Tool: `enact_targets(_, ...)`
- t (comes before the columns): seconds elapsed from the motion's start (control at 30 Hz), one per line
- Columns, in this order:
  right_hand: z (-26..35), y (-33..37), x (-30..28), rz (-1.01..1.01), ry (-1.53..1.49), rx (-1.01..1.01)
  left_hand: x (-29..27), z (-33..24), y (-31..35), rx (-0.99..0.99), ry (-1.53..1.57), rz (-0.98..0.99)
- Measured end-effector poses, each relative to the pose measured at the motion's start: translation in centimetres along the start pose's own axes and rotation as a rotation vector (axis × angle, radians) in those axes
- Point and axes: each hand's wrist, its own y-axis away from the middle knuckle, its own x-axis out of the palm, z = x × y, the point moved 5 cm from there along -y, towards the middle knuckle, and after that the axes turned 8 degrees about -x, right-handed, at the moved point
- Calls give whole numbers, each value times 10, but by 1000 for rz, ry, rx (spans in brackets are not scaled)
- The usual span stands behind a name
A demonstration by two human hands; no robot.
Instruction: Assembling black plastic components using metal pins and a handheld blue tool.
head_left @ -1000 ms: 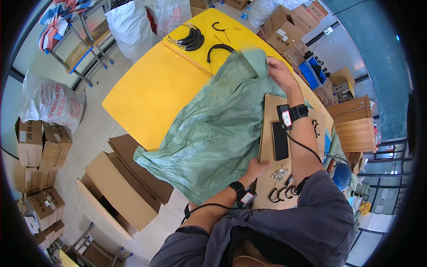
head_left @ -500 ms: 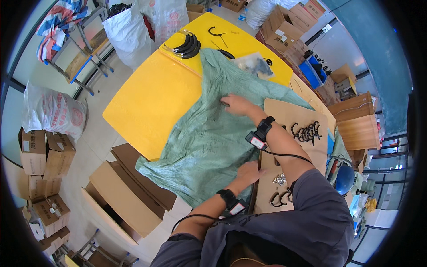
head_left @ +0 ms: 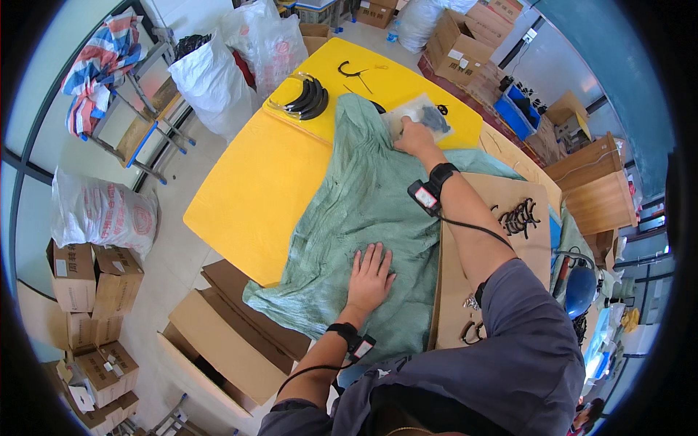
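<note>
A wrinkled green woven cloth (head_left: 363,203) lies across the yellow table, its near end hanging over the edge. My left hand (head_left: 369,282) rests flat on it, fingers stretched and apart. Farther off, my right hand (head_left: 418,139) has its fingers closed at the cloth's far right edge, partly hiding what they grip. Just beyond that hand lies a clear plastic bag (head_left: 430,116) with dark pieces inside. Curved black parts (head_left: 311,100) are stacked on the table's far left, and a thin black hook-shaped piece (head_left: 347,70) lies near the far edge.
Right of the cloth, a cardboard sheet (head_left: 465,269) carries black curved clips (head_left: 518,218) and small metal pieces (head_left: 472,301). An open cardboard box (head_left: 225,349) stands at the table's near left. White sacks (head_left: 214,87) and stacked cartons (head_left: 105,370) stand on the floor.
My right hand has moved away from me to the cloth's far right edge. My left hand has shifted up and left, now flat on the cloth. The cloth's far right side is drawn inward.
</note>
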Motion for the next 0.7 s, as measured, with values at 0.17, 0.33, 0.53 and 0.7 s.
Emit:
enact_targets(0.17, 26, 6, -11, -206, 54, 1, 0, 1, 1, -32, -36, 63)
enact_targets(0.33, 31, -21, -2, -123, 83, -54, 2, -1, 0, -50, -58, 130)
enact_targets(0.53, 24, -59, 13, -144, 213, -10, 3, -2, 1, -59, -72, 146)
enact_targets(0.7, 3, -84, 7, -197, 202, 148, 4, -6, 0, -55, -36, 127)
